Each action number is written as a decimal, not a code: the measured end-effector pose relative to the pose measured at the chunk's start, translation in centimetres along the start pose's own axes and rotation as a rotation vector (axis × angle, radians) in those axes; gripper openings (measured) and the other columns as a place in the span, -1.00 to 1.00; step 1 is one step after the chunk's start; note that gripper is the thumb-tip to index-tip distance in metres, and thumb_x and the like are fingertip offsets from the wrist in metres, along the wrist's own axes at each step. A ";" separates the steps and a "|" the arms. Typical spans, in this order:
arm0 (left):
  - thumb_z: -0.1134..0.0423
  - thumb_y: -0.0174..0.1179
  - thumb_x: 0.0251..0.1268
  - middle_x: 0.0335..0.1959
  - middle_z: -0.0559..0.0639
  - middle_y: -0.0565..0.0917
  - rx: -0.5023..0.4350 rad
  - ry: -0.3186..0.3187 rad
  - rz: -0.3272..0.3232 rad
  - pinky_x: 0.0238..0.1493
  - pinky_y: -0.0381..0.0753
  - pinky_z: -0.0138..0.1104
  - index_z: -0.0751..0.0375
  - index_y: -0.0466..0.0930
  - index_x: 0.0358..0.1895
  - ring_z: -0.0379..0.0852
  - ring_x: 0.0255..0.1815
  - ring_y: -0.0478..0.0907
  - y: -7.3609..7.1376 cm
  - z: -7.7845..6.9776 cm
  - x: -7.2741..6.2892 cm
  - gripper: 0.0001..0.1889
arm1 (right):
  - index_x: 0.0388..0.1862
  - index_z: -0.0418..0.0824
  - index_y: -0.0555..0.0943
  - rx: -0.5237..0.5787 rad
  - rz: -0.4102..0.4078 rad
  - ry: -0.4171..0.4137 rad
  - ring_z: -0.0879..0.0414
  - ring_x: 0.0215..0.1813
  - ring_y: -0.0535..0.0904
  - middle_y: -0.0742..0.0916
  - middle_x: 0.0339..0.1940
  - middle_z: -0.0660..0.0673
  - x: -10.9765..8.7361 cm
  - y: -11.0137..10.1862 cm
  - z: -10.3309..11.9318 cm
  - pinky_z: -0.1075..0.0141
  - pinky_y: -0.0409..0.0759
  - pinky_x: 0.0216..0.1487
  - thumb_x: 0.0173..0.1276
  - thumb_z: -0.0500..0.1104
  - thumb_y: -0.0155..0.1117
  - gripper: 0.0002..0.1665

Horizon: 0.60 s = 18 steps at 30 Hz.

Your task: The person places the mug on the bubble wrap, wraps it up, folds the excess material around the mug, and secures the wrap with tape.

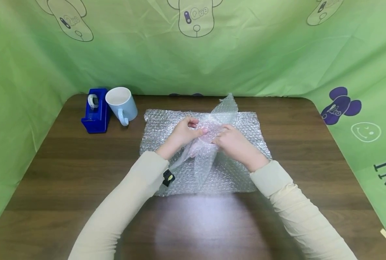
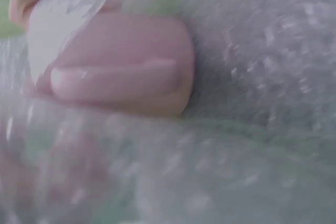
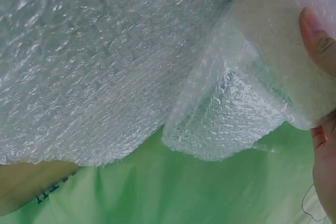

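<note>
Pinching the bubble wrap (image 1: 205,168), the left hand (image 1: 185,130) and the right hand (image 1: 231,142) clamp fingers on its folds, perhaps against loosening. Between these fingers lies the wrapped, pinkish mug-like object (image 2: 121,40).

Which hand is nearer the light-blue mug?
Left. The left hand is right of the mug, at the bubble wrap; the right hand is farther right, also at the wrap.

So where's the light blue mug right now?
In the head view, the light blue mug stands at the back left of the table, just right of the blue tape dispenser and left of the bubble wrap.
</note>
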<state>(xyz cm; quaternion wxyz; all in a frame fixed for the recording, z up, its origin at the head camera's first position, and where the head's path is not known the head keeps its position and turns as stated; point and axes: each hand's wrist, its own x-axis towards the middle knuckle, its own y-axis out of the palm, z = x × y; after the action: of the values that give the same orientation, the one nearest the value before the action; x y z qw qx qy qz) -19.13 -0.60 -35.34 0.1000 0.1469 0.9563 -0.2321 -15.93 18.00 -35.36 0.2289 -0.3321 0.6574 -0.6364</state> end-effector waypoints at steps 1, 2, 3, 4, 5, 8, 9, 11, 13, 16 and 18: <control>0.12 0.33 0.17 0.20 0.23 0.47 -0.029 -0.027 0.030 0.23 0.48 -0.14 0.28 0.34 0.27 0.12 0.21 0.44 -0.2 0.0 0.2 -0.37 | -0.47 -0.14 0.68 0.000 -0.007 -0.006 0.03 -0.16 0.68 0.79 -0.41 -0.03 0.0 0.1 0.0 0.03 0.39 0.34 -0.10 -0.25 0.52 -0.81; 0.14 0.33 0.17 0.23 0.24 0.44 -0.053 -0.059 0.066 0.26 0.47 -0.12 0.26 0.31 0.30 0.13 0.23 0.42 -0.4 -0.1 0.4 -0.34 | -0.45 -0.15 0.67 0.005 -0.015 -0.012 0.02 -0.12 0.68 0.79 -0.36 -0.04 0.0 0.1 0.0 0.03 0.39 0.34 -0.09 -0.26 0.52 -0.80; 0.15 0.33 0.17 0.26 0.25 0.41 -0.073 -0.092 0.106 0.27 0.45 -0.11 0.24 0.27 0.34 0.14 0.24 0.40 -0.6 -0.1 0.5 -0.32 | -0.42 -0.16 0.67 0.010 -0.025 -0.019 0.01 -0.07 0.68 0.80 -0.31 -0.06 0.0 0.2 0.0 0.02 0.39 0.34 -0.09 -0.27 0.52 -0.78; 0.17 0.32 0.17 0.29 0.24 0.38 -0.090 -0.132 0.147 0.29 0.43 -0.11 0.20 0.22 0.38 0.14 0.26 0.39 -0.7 -0.2 0.7 -0.29 | -0.39 -0.16 0.67 0.011 -0.033 -0.026 0.01 -0.04 0.68 0.80 -0.26 -0.07 0.0 0.3 -0.1 0.02 0.39 0.34 -0.09 -0.28 0.52 -0.76; 0.18 0.31 0.18 0.33 0.21 0.34 -0.099 -0.172 0.184 0.31 0.42 -0.12 0.15 0.18 0.40 0.11 0.26 0.38 -0.8 -0.4 0.9 -0.26 | -0.36 -0.17 0.67 0.013 -0.040 -0.033 0.00 -0.02 0.67 0.79 -0.23 -0.08 -0.1 0.3 -0.1 0.02 0.40 0.34 -0.09 -0.29 0.52 -0.74; 0.25 0.28 0.17 0.38 0.14 0.27 -0.115 -0.264 0.248 0.17 0.45 -0.26 0.04 0.09 0.46 -0.02 0.10 0.42 -1.0 -0.6 1.3 -0.21 | -0.31 -0.19 0.67 0.014 -0.064 -0.049 0.00 -0.02 0.67 0.79 -0.20 -0.09 -0.3 0.5 -0.2 0.03 0.40 0.33 -0.12 -0.30 0.54 -0.67; 0.28 0.26 0.16 0.38 0.14 0.28 -0.117 -0.281 0.252 0.05 0.46 -0.32 0.03 0.07 0.46 -0.07 -0.02 0.42 -0.9 -0.7 1.4 -0.20 | -0.31 -0.19 0.66 0.010 -0.072 -0.054 0.00 -0.05 0.67 0.79 -0.23 -0.09 -0.3 0.6 -0.2 0.04 0.41 0.32 -0.13 -0.30 0.54 -0.66; 0.34 0.24 0.12 0.36 0.12 0.29 -0.122 -0.297 0.243 -0.17 0.40 -0.40 0.04 0.07 0.47 -0.14 -0.20 0.35 -0.8 -0.9 1.6 -0.18 | -0.35 -0.18 0.64 0.007 -0.087 -0.061 0.01 -0.10 0.67 0.79 -0.28 -0.07 -0.3 0.7 -0.2 0.07 0.42 0.30 -0.15 -0.30 0.55 -0.67; 0.38 0.22 0.09 0.35 0.13 0.31 -0.124 -0.303 0.227 -0.28 0.32 -0.42 0.06 0.07 0.47 -0.14 -0.27 0.29 -0.6 -1.0 1.6 -0.17 | -0.39 -0.18 0.62 0.013 -0.102 -0.068 0.02 -0.12 0.66 0.79 -0.32 -0.06 -0.3 0.7 -0.2 0.09 0.43 0.29 -0.16 -0.31 0.56 -0.67; 0.41 0.20 0.08 0.40 0.11 0.27 -0.132 -0.318 0.217 -0.11 0.42 -0.37 0.07 0.07 0.47 -0.08 -0.07 0.38 -0.4 -1.1 1.6 -0.17 | -0.43 -0.18 0.59 0.033 -0.123 -0.076 0.02 -0.14 0.65 0.77 -0.35 -0.06 -0.3 0.8 -0.1 0.11 0.44 0.28 -0.18 -0.33 0.56 -0.67; 0.42 0.19 0.08 0.44 0.10 0.23 -0.149 -0.331 0.215 0.10 0.44 -0.28 0.05 0.06 0.47 0.00 0.12 0.38 -0.4 -1.0 1.7 -0.16 | -0.43 -0.20 0.57 0.052 -0.129 -0.077 0.01 -0.14 0.64 0.76 -0.35 -0.07 -0.3 1.0 -0.1 0.10 0.43 0.28 -0.16 -0.35 0.54 -0.67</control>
<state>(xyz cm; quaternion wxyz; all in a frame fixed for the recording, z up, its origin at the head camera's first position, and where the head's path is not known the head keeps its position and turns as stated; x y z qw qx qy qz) -20.93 -0.05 -34.78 0.2904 0.2005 0.9201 -0.1699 -15.96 18.24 -36.35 0.2212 -0.3920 0.6086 -0.6535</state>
